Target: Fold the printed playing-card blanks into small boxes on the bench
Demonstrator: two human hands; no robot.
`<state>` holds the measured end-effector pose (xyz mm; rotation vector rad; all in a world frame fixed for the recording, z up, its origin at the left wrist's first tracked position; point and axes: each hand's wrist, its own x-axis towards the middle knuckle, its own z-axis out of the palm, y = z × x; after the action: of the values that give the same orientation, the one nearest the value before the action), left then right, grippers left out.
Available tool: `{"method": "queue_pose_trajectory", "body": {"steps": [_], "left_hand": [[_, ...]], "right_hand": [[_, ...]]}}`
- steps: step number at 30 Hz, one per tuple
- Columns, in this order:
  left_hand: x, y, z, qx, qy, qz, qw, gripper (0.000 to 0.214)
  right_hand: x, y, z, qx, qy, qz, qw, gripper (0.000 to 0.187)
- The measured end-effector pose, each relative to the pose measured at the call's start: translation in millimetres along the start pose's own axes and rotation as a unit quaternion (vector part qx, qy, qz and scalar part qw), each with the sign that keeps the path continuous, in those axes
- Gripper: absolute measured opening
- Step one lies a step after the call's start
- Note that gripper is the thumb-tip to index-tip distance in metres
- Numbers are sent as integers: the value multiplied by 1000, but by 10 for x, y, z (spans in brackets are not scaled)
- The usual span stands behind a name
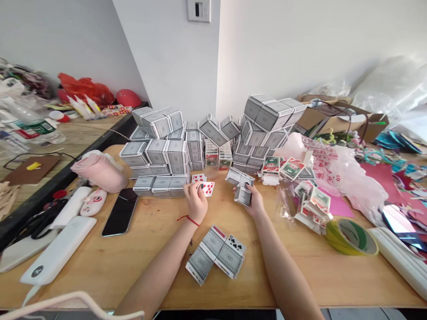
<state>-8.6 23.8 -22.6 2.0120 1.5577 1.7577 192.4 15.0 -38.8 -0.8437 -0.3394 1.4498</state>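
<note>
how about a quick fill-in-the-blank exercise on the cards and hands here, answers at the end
The left hand holds a playing card from the suit of ____.
The cord around the left wrist is ____ in colour.
The card marked 10, lying between the arms, belongs to the suit of ____.
The roll of tape lies to the ____ of the right hand.

Missing words: hearts; red; spades; right.

Yellow tape point(334, 239) and red paper point(378, 180) suggest a craft workspace.
</note>
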Motion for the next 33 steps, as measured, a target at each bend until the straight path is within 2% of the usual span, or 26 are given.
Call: {"method": "queue_pose_trajectory", "body": {"steps": [2, 8, 16, 23, 25, 30, 33], "left_hand": [[26, -27, 3, 0, 6, -10, 1000, 23], [60, -85, 7, -3, -47, -21, 999, 21], [60, -119, 25, -13, -25, -40, 999, 20], [-13, -151, 94, -17, -58, -52, 997, 51], [-22, -146, 102, -3, -60, -41, 997, 53], [1, -138, 76, 12, -84, -16, 996, 33], [12, -125, 39, 15, -90, 22, 996, 18]], "right_hand": [[-2, 1, -1, -1, -3, 1, 1000, 19], [-1, -2, -1, -6, 0, 7, 1000, 20], [23, 12, -15, -8, 0, 15, 1000, 24], [21, 9, -7, 1, -3, 18, 1000, 22], [18, 8, -7, 2, -3, 17, 1000, 22], [5, 7, 4, -5, 3, 16, 1000, 22], [-8, 1, 18, -14, 2, 14, 1000, 22]]}}
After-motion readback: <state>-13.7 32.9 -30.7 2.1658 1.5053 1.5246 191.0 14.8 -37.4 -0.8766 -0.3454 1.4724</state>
